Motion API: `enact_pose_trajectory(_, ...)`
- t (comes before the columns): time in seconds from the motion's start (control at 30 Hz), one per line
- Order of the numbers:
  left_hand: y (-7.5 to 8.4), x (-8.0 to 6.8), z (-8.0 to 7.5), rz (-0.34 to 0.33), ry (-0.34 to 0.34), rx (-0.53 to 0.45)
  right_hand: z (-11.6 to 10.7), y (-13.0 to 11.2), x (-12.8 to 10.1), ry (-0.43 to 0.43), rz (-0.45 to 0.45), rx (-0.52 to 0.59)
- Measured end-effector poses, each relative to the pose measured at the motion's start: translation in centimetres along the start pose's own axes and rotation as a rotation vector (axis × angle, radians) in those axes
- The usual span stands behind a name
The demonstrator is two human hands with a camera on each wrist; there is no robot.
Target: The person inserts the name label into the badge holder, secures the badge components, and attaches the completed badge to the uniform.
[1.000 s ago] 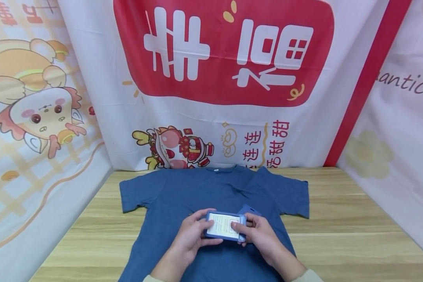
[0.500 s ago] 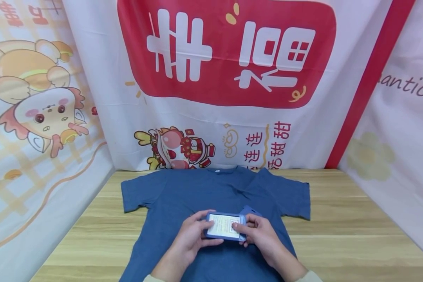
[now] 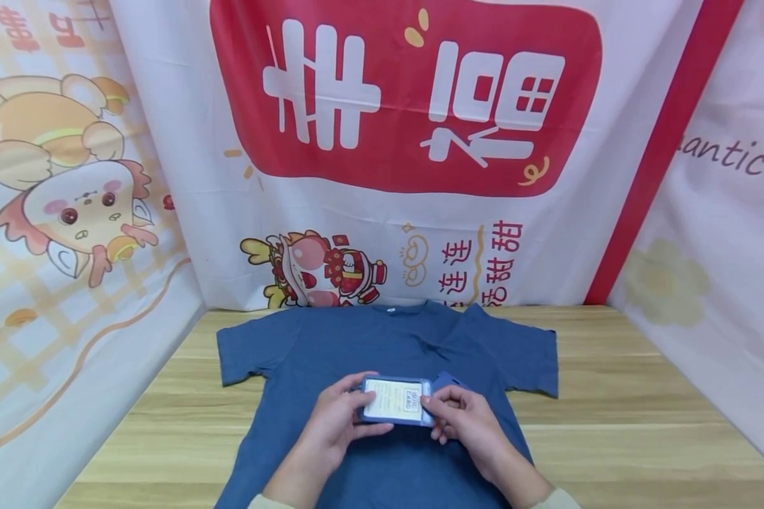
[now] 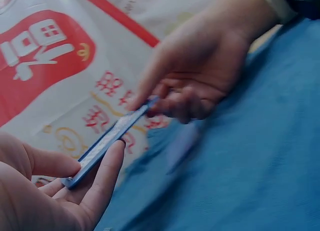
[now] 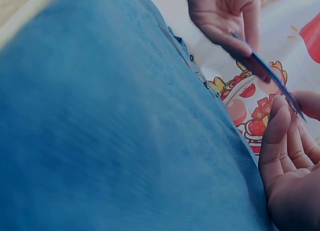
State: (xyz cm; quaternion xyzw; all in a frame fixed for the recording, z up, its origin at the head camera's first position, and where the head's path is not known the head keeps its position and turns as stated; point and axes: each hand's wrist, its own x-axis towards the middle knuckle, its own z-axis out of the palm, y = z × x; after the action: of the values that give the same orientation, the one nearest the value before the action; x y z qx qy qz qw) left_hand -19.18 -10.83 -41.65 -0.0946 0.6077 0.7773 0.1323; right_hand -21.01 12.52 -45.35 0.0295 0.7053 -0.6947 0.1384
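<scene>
A blue-framed badge holder [image 3: 396, 400] with a pale printed card in it is held above the shirt, card side up. My left hand [image 3: 331, 417] grips its left end, thumb on the face and fingers beneath. At the other end, my right hand [image 3: 467, 420] pinches the edge between thumb and fingers, as the right wrist view shows with the right fingertips [image 5: 278, 116]. Behind that hand lies a flat blue piece with small slots [image 3: 452, 380], partly hidden. Under both hands a blue T-shirt [image 3: 356, 339] is spread out.
The T-shirt lies on a wood-grain table [image 3: 624, 424], its collar towards the back. A white printed cloth [image 3: 184, 141] with red lettering hangs behind the table, and more printed cloths hang on both sides.
My left hand and the badge holder have shifted slightly left and away from me. My right thumb has gone from the card's face to the holder's right edge.
</scene>
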Motion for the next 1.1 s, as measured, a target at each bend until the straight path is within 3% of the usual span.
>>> enact_pose_trajectory(0.23, 2.1, -0.5, -2.2, 0.073, 0.113, -0.064, 0.8, -0.3, 0.1, -0.016, -0.032, -0.003)
enact_pose_trajectory(0.43, 2.7, -0.6, -3.1, 0.085, 0.147, -0.112, 2.0, -1.4, -0.1, -0.027, -0.154, -0.286)
enact_pose_trajectory(0.57, 2.5, -0.6, -2.7, 0.08, 0.134, -0.133, 1.6, -2.1, 0.3, 0.054, -0.201, -0.44)
enact_pose_trajectory(0.77, 2.3, -0.7, -1.7, 0.063, 0.095, -0.131, -1.2, -2.0, 1.0, 0.253, -0.201, -0.536)
enact_pose_trajectory(1.1, 1.4, -0.6, -1.2, 0.02, 0.034, -0.112, -3.1, -1.0, 2.3, 0.301, -0.161, -0.589)
